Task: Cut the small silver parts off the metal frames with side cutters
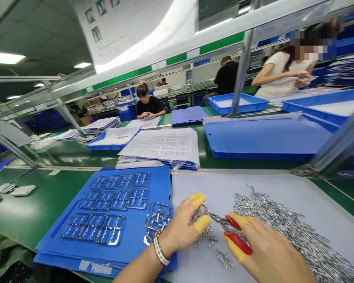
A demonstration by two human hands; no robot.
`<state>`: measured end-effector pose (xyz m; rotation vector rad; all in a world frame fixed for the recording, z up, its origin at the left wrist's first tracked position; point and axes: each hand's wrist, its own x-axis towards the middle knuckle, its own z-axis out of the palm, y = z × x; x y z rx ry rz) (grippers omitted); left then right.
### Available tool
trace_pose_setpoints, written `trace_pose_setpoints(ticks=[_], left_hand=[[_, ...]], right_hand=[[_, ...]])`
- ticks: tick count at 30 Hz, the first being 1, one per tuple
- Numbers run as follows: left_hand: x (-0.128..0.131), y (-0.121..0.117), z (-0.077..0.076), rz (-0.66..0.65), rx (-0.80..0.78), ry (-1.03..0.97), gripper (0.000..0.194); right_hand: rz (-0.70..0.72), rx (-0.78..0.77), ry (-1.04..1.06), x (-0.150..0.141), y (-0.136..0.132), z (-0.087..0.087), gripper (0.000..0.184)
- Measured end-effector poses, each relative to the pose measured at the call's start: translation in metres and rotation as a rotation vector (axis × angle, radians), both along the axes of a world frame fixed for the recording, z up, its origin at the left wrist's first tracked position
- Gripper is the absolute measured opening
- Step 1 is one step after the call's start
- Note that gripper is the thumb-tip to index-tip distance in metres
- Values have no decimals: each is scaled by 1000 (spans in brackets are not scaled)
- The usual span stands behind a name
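Red-handled steel snips (221, 221) sit in the right hand (268, 251), its yellow-capped fingers closed on the handles, steel tips toward the left hand (177, 228), whose yellow-capped fingers stand apart around the tips. Loose silver metal parts (283, 224) lie heaped on a pale grey plastic sheet (200, 184). Adjacent blue plastic tray (162, 184) holds rows of silver rectangular metal frames (106, 204).
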<state>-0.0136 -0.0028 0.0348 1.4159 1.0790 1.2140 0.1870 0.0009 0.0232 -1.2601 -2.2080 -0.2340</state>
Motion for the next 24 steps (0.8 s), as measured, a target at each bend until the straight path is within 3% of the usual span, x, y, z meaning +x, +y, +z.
trace_pose_setpoints(ticks=[2, 4, 7, 12, 16, 18, 21, 24], left_hand=[[1, -4, 4, -28, 135, 181, 51], [2, -6, 6, -57, 151, 241, 52], [-5, -6, 11, -63, 80, 134, 45], [-41, -8, 19, 80, 73, 23, 42], [-72, -9, 12, 101, -9, -90, 45], [-81, -13, 7, 133, 62, 70, 45], [-87, -26, -1, 144, 243, 625, 50], [-89, -43, -4, 93, 228, 991, 55]], right_hand=[[19, 25, 54, 9, 2, -5, 25], [8, 26, 88, 14, 3, -7, 30], [-32, 17, 119, 15, 1, -5, 34], [-21, -1, 113, 12, 2, -3, 35], [13, -6, 111, 6, 3, -6, 36], [24, -30, 106, 4, 3, -9, 36], [20, -45, 107, 5, 6, -18, 36], [20, -60, 109, 12, 11, -28, 40]])
